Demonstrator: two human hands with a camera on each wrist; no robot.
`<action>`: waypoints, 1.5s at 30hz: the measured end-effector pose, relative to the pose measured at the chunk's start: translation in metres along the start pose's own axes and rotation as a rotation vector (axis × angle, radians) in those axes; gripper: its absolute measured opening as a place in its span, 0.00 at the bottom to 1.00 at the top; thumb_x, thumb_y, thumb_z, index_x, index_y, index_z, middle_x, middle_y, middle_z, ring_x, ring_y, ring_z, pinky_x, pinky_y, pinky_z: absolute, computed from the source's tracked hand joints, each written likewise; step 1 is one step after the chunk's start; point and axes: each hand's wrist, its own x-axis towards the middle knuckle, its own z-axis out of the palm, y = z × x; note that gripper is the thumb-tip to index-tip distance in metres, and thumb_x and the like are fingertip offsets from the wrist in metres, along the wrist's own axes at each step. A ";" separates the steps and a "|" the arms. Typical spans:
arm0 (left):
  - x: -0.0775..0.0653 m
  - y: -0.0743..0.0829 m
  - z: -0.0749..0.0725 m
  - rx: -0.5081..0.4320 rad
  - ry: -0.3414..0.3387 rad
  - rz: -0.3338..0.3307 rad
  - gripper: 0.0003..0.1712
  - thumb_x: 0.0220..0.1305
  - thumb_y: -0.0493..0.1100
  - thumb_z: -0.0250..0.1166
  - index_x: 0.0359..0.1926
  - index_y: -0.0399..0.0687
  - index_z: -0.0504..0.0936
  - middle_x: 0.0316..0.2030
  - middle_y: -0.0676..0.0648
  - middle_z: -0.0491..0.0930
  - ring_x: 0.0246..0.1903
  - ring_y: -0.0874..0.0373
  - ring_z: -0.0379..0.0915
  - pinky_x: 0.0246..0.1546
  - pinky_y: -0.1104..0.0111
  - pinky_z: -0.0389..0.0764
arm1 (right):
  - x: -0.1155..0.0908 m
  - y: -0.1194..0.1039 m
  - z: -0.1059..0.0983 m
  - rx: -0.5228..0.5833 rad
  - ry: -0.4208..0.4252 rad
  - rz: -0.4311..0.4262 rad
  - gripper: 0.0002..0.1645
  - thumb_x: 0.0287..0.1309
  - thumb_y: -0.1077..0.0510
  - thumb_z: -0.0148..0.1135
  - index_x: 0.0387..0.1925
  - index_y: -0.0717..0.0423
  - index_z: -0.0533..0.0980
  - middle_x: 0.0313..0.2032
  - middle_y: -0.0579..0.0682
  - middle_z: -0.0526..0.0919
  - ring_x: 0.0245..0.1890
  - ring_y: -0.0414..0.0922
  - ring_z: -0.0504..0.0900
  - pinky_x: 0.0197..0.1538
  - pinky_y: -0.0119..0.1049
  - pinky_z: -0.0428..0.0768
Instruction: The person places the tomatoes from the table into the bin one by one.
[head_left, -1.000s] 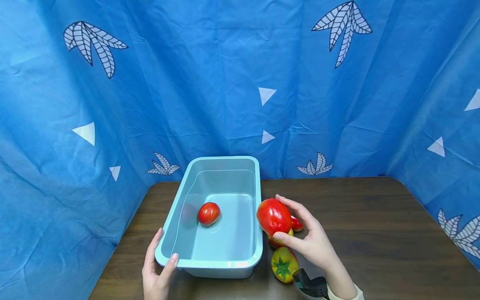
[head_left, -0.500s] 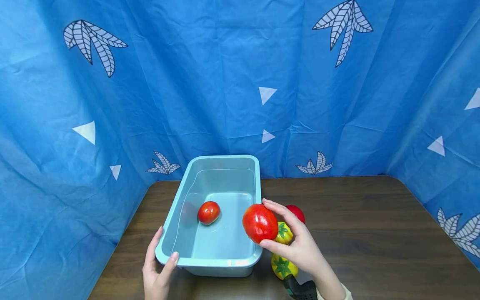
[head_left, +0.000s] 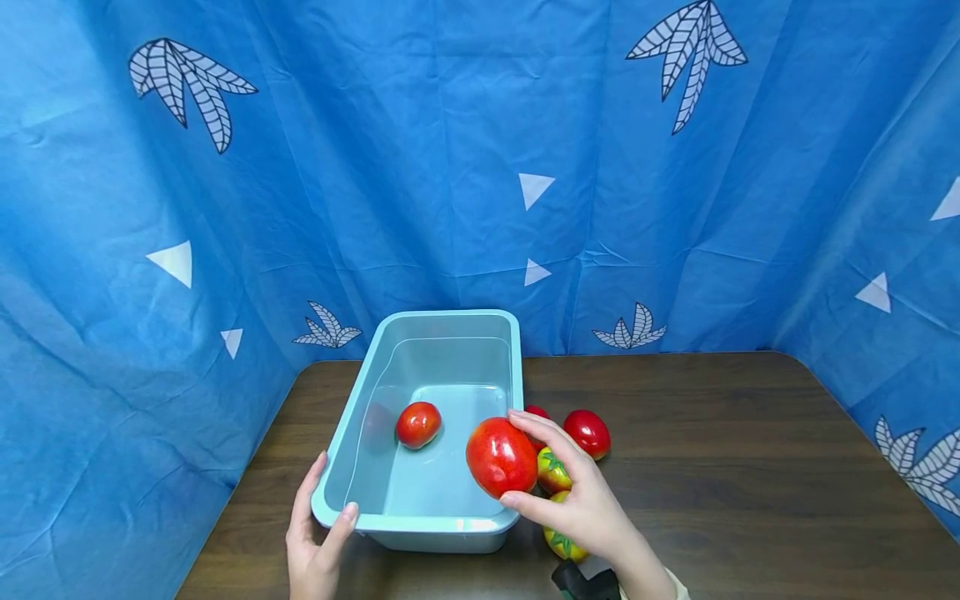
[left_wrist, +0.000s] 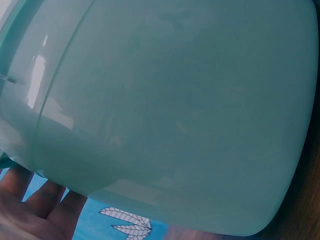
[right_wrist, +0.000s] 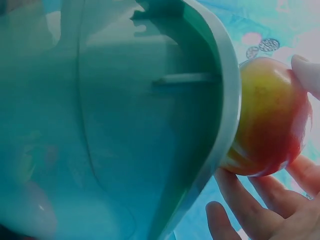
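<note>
At the left, a blue fabric backdrop printed with white triangles and black-outlined white leaves is hanging, running on along the far side and round to the right. Before it, the person's left hand is grasping the near left corner of a pale blue-green rectangular plastic tub, the thumb resting on the near rim and the fingers lying along the left side. Inside, a glossy red round tomato is lying on the floor of the tub, left of its middle. Farther right, a large glossy red round fruit, showing a yellow patch in the right wrist view, is being held above the tub's near right part, overlapping the right rim; whether it is touching that rim, I cannot tell. The person's right hand is grasping it from the right, between thumb and fingers. Beside the tub, partly behind this hand, a small red object, a yellow fruit with a green star-shaped top and a similar, nearer yellow-green fruit are sitting. Rightmost of the group, a shiny dark-red round fruit is resting on the dark brown wood-grained table.
</note>
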 end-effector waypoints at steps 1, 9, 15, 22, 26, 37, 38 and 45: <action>0.000 0.000 0.000 0.000 0.000 0.002 0.37 0.60 0.34 0.62 0.69 0.56 0.61 0.65 0.51 0.60 0.56 0.57 0.58 0.46 0.85 0.66 | 0.000 0.000 0.001 -0.006 0.001 0.004 0.41 0.46 0.58 0.72 0.63 0.42 0.66 0.61 0.43 0.66 0.58 0.55 0.67 0.43 0.38 0.80; -0.001 0.000 0.000 0.000 0.003 0.003 0.37 0.60 0.34 0.62 0.69 0.56 0.61 0.65 0.51 0.60 0.56 0.58 0.59 0.46 0.84 0.66 | 0.000 0.001 0.007 -0.044 -0.010 0.015 0.41 0.46 0.56 0.72 0.62 0.37 0.67 0.61 0.41 0.66 0.59 0.51 0.65 0.45 0.38 0.79; -0.001 0.001 0.001 0.010 -0.001 -0.006 0.37 0.61 0.35 0.62 0.69 0.56 0.61 0.65 0.50 0.60 0.56 0.57 0.58 0.45 0.85 0.66 | -0.001 0.002 0.010 -0.053 -0.033 0.027 0.40 0.47 0.54 0.72 0.62 0.36 0.67 0.62 0.39 0.66 0.60 0.48 0.65 0.47 0.38 0.78; -0.001 0.001 0.000 0.027 -0.004 -0.015 0.37 0.61 0.36 0.62 0.69 0.57 0.61 0.65 0.50 0.60 0.56 0.58 0.58 0.45 0.85 0.66 | -0.001 0.004 0.012 -0.123 -0.037 0.047 0.40 0.45 0.51 0.73 0.61 0.34 0.67 0.63 0.37 0.65 0.62 0.45 0.63 0.48 0.36 0.77; -0.001 0.000 0.000 0.027 -0.004 -0.014 0.37 0.61 0.37 0.62 0.69 0.58 0.61 0.65 0.50 0.60 0.55 0.58 0.58 0.45 0.85 0.66 | -0.001 0.005 0.013 -0.160 -0.043 0.032 0.41 0.45 0.49 0.73 0.61 0.32 0.66 0.62 0.36 0.65 0.63 0.44 0.61 0.48 0.37 0.77; 0.000 0.000 0.001 0.030 0.002 -0.016 0.37 0.61 0.37 0.62 0.69 0.57 0.61 0.65 0.50 0.60 0.56 0.58 0.58 0.45 0.84 0.65 | 0.000 0.006 0.007 -0.188 -0.020 0.023 0.40 0.46 0.49 0.72 0.61 0.31 0.65 0.63 0.35 0.65 0.62 0.41 0.64 0.52 0.48 0.75; 0.000 0.000 0.001 0.030 0.002 -0.016 0.37 0.61 0.37 0.62 0.69 0.58 0.61 0.65 0.50 0.60 0.56 0.58 0.59 0.45 0.84 0.65 | 0.000 0.007 0.006 -0.191 -0.014 0.025 0.40 0.46 0.49 0.72 0.61 0.31 0.66 0.62 0.35 0.65 0.62 0.42 0.64 0.52 0.48 0.75; 0.000 0.000 0.001 0.027 0.004 -0.014 0.37 0.61 0.37 0.63 0.69 0.58 0.61 0.65 0.49 0.60 0.56 0.59 0.59 0.45 0.84 0.65 | 0.002 0.011 -0.007 -0.189 0.019 0.009 0.42 0.45 0.54 0.74 0.62 0.38 0.66 0.63 0.39 0.65 0.61 0.45 0.65 0.46 0.38 0.78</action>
